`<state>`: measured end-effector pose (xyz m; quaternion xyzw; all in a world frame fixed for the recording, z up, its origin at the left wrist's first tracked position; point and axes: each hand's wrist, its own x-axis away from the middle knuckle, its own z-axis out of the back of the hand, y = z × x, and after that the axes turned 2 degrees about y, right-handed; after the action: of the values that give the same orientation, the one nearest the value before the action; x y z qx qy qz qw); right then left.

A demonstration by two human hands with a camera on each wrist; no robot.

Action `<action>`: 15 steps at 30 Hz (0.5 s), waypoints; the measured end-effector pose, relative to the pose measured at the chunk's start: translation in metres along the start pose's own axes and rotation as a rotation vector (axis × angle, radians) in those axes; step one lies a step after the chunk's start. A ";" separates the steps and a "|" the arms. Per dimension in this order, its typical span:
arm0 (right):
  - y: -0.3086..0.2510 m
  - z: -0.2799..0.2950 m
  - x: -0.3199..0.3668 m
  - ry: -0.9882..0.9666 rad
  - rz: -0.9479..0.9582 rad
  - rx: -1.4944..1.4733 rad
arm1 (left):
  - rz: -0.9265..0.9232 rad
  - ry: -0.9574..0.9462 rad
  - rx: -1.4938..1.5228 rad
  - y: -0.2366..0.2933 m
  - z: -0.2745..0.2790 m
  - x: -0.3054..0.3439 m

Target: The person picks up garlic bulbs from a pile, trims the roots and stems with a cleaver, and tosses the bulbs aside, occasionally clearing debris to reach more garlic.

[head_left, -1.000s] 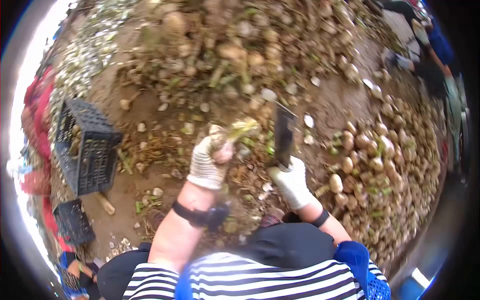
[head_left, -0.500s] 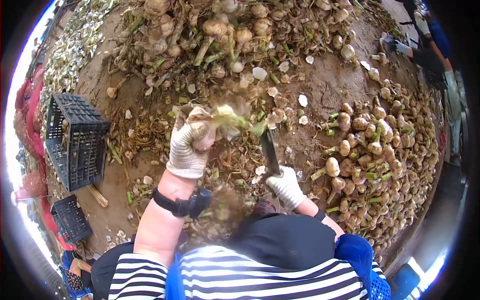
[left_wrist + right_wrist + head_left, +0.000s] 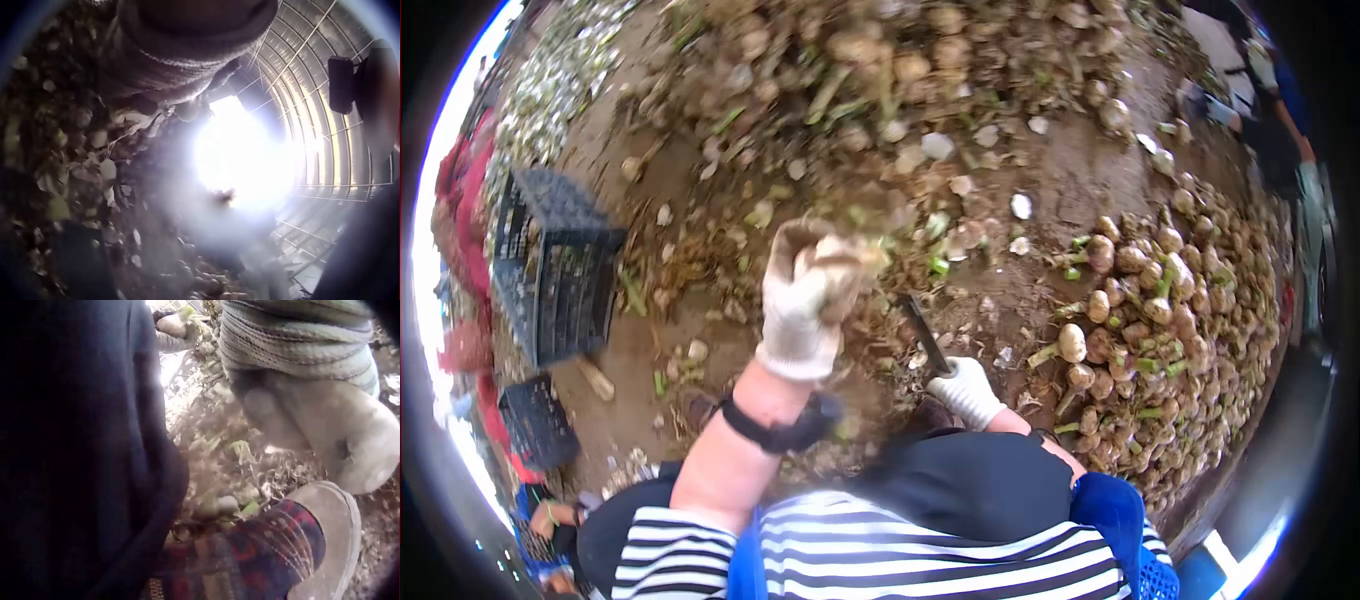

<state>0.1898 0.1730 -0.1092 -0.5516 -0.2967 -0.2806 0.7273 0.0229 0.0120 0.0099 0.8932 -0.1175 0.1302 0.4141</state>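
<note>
1. The bulb (image 3: 840,275) in the left hand (image 3: 800,325) is blurred.
2. The right hand (image 3: 968,393) hides the knife's (image 3: 924,335) handle.
3. The upper pile (image 3: 840,60) is blurred and cut by the top edge.
4. In the left wrist view, white glare (image 3: 240,156) hides the centre.
5. In the right wrist view, dark cloth (image 3: 75,450) hides the left side; the shoe (image 3: 340,531) is cut off below.
</note>
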 end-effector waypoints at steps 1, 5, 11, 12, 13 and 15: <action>0.007 -0.001 0.000 0.008 -0.053 -0.093 | 0.067 -0.032 -0.058 -0.007 0.008 -0.010; -0.033 0.001 -0.012 0.059 -0.104 -0.281 | 0.198 -0.265 -0.210 -0.017 -0.032 -0.005; -0.067 0.042 -0.009 0.149 0.033 -0.426 | -0.146 -0.080 -0.461 0.030 0.007 -0.020; -0.041 0.047 -0.024 0.234 0.113 -0.348 | -0.255 0.248 -0.592 0.042 0.061 -0.033; -0.037 0.051 -0.023 0.258 0.000 -0.377 | -0.310 0.643 -0.724 0.055 0.114 -0.045; -0.015 0.053 -0.028 0.293 -0.020 -0.357 | -0.305 1.043 -0.784 0.088 0.204 -0.050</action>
<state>0.1538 0.2235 -0.1087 -0.6220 -0.1391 -0.4127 0.6507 -0.0246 -0.1955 -0.0714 0.5033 0.1870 0.4324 0.7244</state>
